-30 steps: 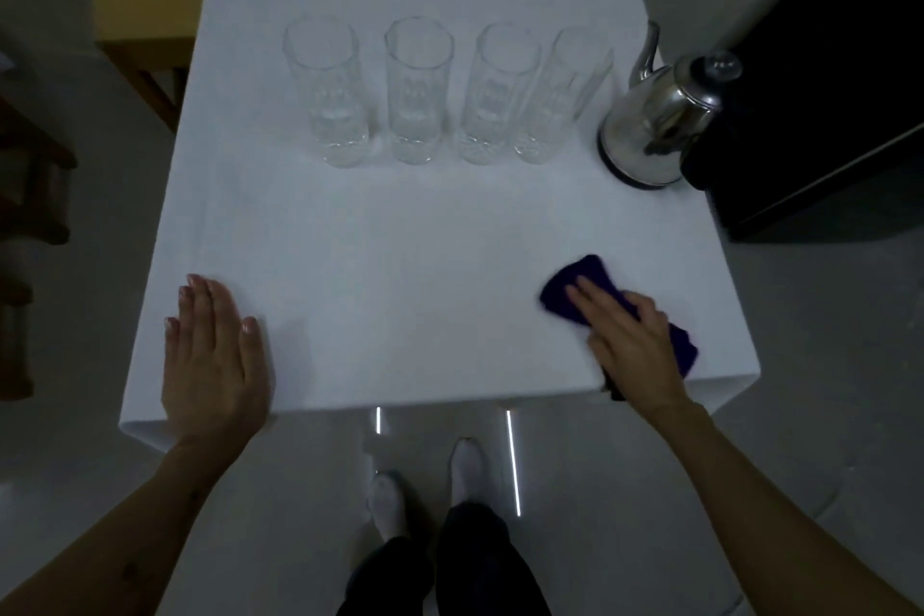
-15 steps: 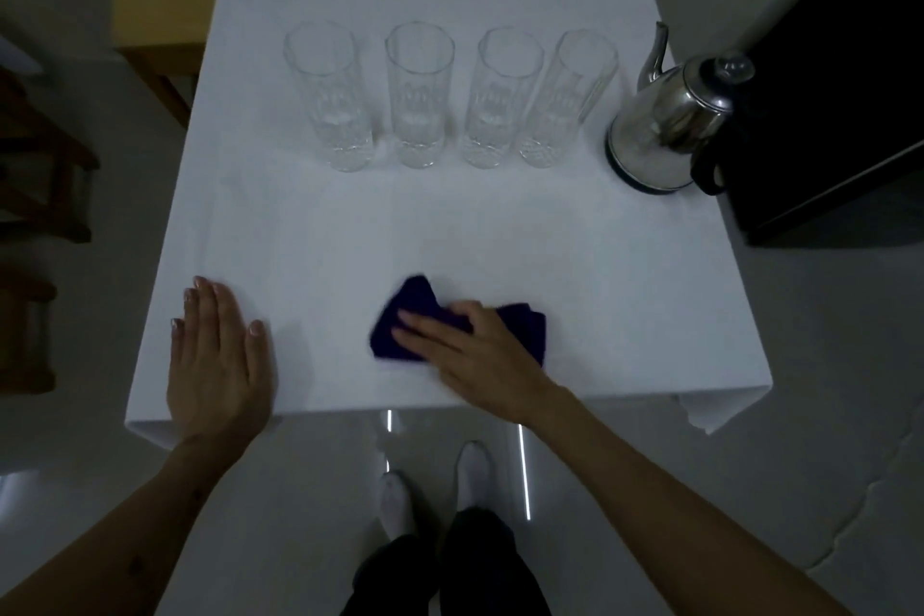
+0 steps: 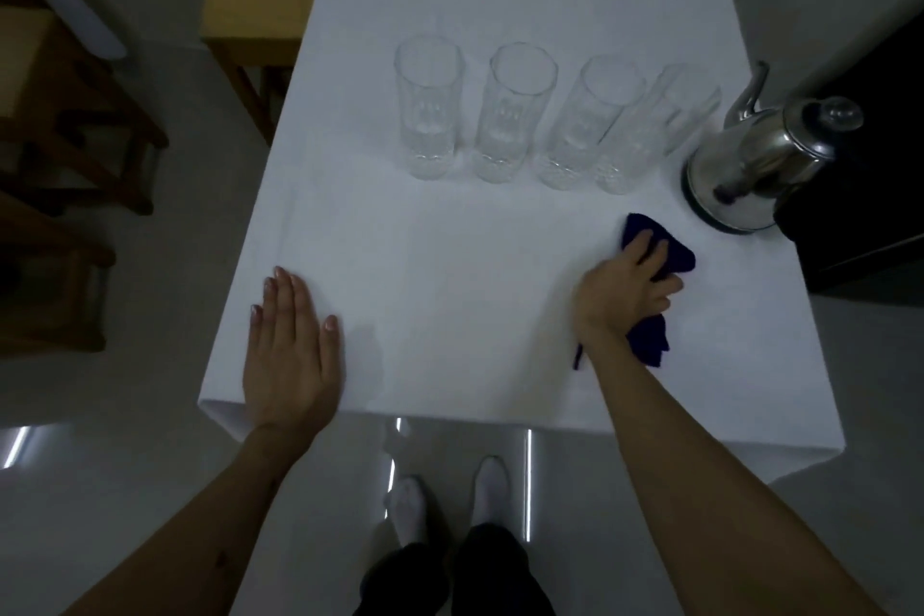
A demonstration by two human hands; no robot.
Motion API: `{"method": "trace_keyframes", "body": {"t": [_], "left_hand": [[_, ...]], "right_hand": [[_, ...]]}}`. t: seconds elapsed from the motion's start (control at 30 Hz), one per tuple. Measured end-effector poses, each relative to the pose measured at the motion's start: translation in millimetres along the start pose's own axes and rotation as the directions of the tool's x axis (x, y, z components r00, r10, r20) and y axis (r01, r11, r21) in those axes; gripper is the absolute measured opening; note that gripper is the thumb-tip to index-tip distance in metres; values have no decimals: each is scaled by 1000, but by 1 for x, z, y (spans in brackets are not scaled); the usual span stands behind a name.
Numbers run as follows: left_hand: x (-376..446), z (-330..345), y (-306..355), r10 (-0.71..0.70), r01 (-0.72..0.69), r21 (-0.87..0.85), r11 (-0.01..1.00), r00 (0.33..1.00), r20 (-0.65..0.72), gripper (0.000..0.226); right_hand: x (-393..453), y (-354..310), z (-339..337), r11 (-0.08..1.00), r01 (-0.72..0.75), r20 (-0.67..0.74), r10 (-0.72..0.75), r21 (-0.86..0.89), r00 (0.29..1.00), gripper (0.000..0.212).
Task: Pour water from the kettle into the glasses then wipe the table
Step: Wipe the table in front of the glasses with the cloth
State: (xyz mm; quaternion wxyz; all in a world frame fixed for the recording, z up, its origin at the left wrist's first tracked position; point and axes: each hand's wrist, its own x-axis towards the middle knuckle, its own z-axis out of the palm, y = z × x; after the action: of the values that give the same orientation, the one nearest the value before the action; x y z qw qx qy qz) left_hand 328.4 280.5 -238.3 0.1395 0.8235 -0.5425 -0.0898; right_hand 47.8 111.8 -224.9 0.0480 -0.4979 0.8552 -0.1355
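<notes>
Several tall clear glasses (image 3: 515, 113) stand in a row across the white table (image 3: 450, 265), each holding a little water at the bottom. A shiny steel kettle (image 3: 750, 165) sits to their right, spout pointing away from me. My right hand (image 3: 620, 290) presses a dark blue cloth (image 3: 675, 255) flat on the table, just in front of the kettle and the rightmost glass. The cloth shows above and below my fingers. My left hand (image 3: 290, 355) lies flat, palm down, at the table's near left corner, holding nothing.
A black cabinet (image 3: 870, 155) stands against the table's right edge behind the kettle. Wooden chairs (image 3: 75, 140) and a wooden stool (image 3: 250, 15) stand on the floor to the left. My feet in white socks (image 3: 450, 500) are below the near table edge.
My right hand swept the blue cloth from the near right corner left to the middle front, then back right and farther up toward the kettle. My left hand stayed flat in place.
</notes>
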Motion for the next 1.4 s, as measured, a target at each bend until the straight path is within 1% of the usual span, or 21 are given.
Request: {"method": "trace_keyframes", "body": {"t": [0.03, 0.1, 0.2, 0.23, 0.27, 0.33, 0.4, 0.43, 0.5, 0.57, 0.63, 0.7, 0.77, 0.87, 0.97, 1.03, 1.07, 1.13, 1.23, 1.3, 1.4], "left_hand": [[0, 0, 0, 1, -1, -1, 1000, 1000, -5, 64], [0, 1, -2, 2, -2, -4, 1000, 1000, -5, 64], [-1, 2, -4, 2, -3, -26, 1000, 1000, -11, 63], [-1, 2, -4, 1, -2, -38, 999, 1000, -18, 63], [-1, 2, -4, -1, -1, -55, 998, 1000, -30, 62], [-1, 2, -4, -17, 9, -111, 994, 997, -71, 60], [-1, 1, -5, -49, 28, -191, 981, 993, -109, 57], [0, 0, -5, -66, 37, -228, 973, 991, -120, 56], [1, -1, -5, -70, 35, -262, 964, 989, -127, 56], [1, -3, -5, -44, 21, -223, 975, 994, -100, 57], [1, -2, -5, -14, 6, -147, 989, 998, -53, 60], [1, -1, -3, 3, -4, -72, 997, 1000, -10, 64], [1, -1, 1, 5, -4, -15, 1000, 999, 32, 69], [2, -4, 11, 8, -9, 15, 1000, 999, 52, 73], [3, -5, 45, 125, -122, -40, 992, 988, 94, 72], [5, -1, 84, 216, -198, -145, 969, 970, 115, 71], [6, 2, 107, 261, -231, -213, 949, 957, 125, 70], [9, 10, 158, 358, -291, -340, 894, 921, 153, 65], [17, 28, 239, 479, -354, -460, 814, 857, 188, 56], [24, 41, 290, 542, -374, -510, 775, 809, 230, 52], [31, 61, 356, 585, -392, -515, 763, 758, 290, 50]], "right_hand": [[-9, -20, 6, 1000, 29, 15, -29, -2, 999, 63], [-34, -56, 15, 985, 174, 42, -174, 5, 984, 62], [-72, -100, 23, 895, 435, 106, -444, 96, 890, 61], [-84, -110, 25, 837, 531, 134, -546, 135, 827, 59], [-96, -117, 26, 752, 635, 151, -658, 175, 738, 55], [-116, -118, 26, 520, 818, 145, -854, 246, 500, 52], [-134, -101, 25, 293, 916, 118, -956, 276, 270, 53], [-140, -87, 24, 212, 932, 105, -976, 294, 189, 50], [-146, -53, 20, 91, 938, 49, -996, 336, 79, 44], [-142, -15, 13, -10, 934, -10, -1000, 358, -7, 40], [-131, 18, 5, -52, 939, -33, -999, 340, -43, 38], [-115, 47, -4, -2, 948, -18, -1000, 318, 4, 42], [-99, 72, -9, 109, 948, 10, -994, 301, 111, 50], [-76, 101, -15, 351, 892, 37, -934, 285, 355, 50], [-55, 116, -29, 608, 730, 15, -771, 313, 636, 48], [-41, 124, -45, 722, 596, -20, -631, 350, 776, 47], [-33, 129, -55, 757, 537, -39, -565, 372, 824, 47], [-15, 145, -72, 799, 456, -86, -462, 392, 883, 48], [17, 166, -84, 856, 363, -135, -337, 368, 932, 51], [38, 175, -80, 888, 295, -99, -278, 354, 955, 51], [60, 187, -68, 898, 292, 30, -319, 329, 947, 49]]}}
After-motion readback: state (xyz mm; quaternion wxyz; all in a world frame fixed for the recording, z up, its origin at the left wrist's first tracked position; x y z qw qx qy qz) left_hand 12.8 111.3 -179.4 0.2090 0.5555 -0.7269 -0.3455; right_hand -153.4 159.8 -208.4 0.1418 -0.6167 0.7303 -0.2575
